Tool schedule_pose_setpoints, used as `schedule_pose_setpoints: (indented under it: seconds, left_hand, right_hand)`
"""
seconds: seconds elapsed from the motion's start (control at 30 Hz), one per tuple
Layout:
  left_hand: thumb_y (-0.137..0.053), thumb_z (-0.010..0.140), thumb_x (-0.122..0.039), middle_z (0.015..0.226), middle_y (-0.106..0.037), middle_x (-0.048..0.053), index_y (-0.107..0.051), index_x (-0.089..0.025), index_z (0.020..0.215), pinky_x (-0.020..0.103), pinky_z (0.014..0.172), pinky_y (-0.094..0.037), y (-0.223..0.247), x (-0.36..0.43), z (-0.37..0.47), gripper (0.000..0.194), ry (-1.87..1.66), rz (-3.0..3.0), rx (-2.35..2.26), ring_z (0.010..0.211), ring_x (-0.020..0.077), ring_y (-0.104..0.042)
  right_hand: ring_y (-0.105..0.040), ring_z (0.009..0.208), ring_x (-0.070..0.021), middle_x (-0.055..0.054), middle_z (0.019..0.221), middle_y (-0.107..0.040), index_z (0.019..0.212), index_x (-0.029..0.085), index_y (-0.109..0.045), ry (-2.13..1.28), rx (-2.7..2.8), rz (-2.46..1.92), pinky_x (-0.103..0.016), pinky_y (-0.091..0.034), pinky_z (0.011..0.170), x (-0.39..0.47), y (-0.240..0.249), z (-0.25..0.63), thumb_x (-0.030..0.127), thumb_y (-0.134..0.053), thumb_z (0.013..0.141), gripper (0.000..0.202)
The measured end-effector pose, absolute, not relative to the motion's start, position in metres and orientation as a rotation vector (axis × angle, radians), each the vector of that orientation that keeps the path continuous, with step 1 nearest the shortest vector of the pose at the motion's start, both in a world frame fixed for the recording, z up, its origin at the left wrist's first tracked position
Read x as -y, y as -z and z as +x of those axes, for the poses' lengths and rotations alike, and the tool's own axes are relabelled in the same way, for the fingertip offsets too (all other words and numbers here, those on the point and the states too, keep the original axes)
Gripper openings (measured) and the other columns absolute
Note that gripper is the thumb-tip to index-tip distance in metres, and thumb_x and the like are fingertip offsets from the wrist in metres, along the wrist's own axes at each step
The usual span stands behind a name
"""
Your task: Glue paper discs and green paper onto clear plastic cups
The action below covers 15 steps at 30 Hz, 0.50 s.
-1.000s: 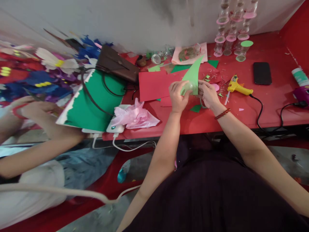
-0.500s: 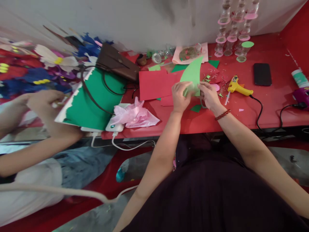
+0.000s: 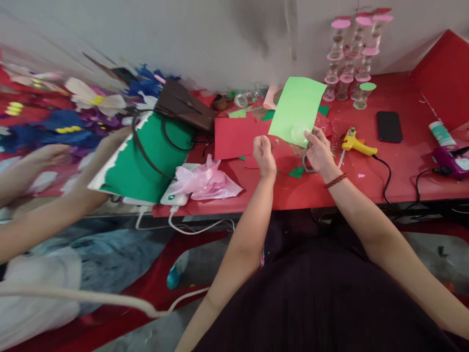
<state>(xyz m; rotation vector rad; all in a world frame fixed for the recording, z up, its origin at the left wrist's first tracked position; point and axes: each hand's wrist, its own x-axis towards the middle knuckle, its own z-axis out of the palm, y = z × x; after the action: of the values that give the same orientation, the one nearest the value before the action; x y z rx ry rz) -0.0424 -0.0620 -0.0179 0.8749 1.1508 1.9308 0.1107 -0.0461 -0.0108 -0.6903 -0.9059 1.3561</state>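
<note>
My right hand [image 3: 319, 147] pinches the lower right corner of a light green sheet [image 3: 301, 100], together with what looks like a clear round piece [image 3: 299, 133] lying against the sheet. The sheet is raised above the red table. To the left of it, my left hand [image 3: 264, 155] has its fingers curled in, off the sheet; whether they hold anything small is hidden. Beneath and beside the hands lie red sheets [image 3: 234, 137] and dark green scraps [image 3: 296, 172]. A scissors handle [image 3: 307, 166] shows under my right hand.
A yellow glue gun [image 3: 357, 143] and black phone [image 3: 389, 126] lie right, with stacked clear cups [image 3: 340, 58] behind. Leftward are pink fabric [image 3: 207, 181], a brown bag [image 3: 185, 105], a green board [image 3: 150, 159] and another person's hands [image 3: 53, 154] by fabric flowers [image 3: 97, 100].
My left hand has let go of the light green sheet and moved left. The sheet, curved before, is now spread flatter in my right hand, with the clear round piece showing.
</note>
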Motion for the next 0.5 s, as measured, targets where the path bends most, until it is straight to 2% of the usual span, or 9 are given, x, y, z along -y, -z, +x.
schedule_pose_setpoints:
  seconds: [0.1,0.23,0.3,0.4,0.5]
  left_hand:
    - [-0.083,0.079,-0.067,0.099,-0.075,0.006,-0.07,-0.021,0.087,0.031,0.091,-0.054,0.014,0.058,-0.036,0.048,-1.622,0.827,-0.915,0.107,0.022,-0.072]
    - [-0.099,0.063,-0.048,0.118,-0.08,0.007,-0.075,-0.022,0.101,0.037,0.106,-0.053,0.007,0.059,-0.017,0.052,-1.479,0.836,-0.633,0.129,0.0286,-0.069]
    - [-0.1,0.059,-0.037,0.114,-0.082,0.006,-0.075,-0.022,0.101,0.037,0.107,-0.054,0.006,0.058,-0.011,0.051,-1.529,0.799,-0.618,0.127,0.0284,-0.071]
    - [-0.099,0.057,-0.026,0.1,-0.083,0.005,-0.074,-0.021,0.093,0.035,0.101,-0.057,0.008,0.054,-0.011,0.044,-1.554,0.743,-0.664,0.114,0.0273,-0.077]
    - [-0.097,0.058,-0.023,0.091,-0.083,0.004,-0.071,-0.02,0.086,0.033,0.091,-0.06,0.01,0.048,-0.019,0.038,-1.555,0.675,-0.704,0.101,0.0254,-0.08]
  right_hand:
    - [-0.071,0.105,-0.02,0.001,0.114,-0.07,0.107,0.032,-0.051,-1.388,0.899,-0.634,-0.032,-0.064,0.078,0.046,0.014,0.107,0.059,-0.09,0.067,0.062]
    - [-0.069,0.101,-0.0171,0.002,0.111,-0.068,0.108,0.032,-0.05,-1.401,0.958,-0.664,-0.03,-0.062,0.083,0.049,0.018,0.101,0.058,-0.091,0.066,0.065]
    - [-0.067,0.096,-0.0161,0.002,0.105,-0.067,0.107,0.031,-0.052,-1.37,1.025,-0.725,-0.029,-0.06,0.082,0.05,0.02,0.1,0.061,-0.09,0.066,0.063]
    - [-0.064,0.086,-0.0162,0.001,0.096,-0.064,0.108,0.027,-0.057,-1.289,1.221,-0.905,-0.03,-0.057,0.078,0.049,0.015,0.11,0.064,-0.082,0.075,0.055]
    - [-0.066,0.093,-0.0211,-0.006,0.102,-0.067,0.113,0.02,-0.062,-0.996,1.555,-1.257,-0.036,-0.056,0.087,0.052,0.002,0.133,0.05,-0.078,0.085,0.044]
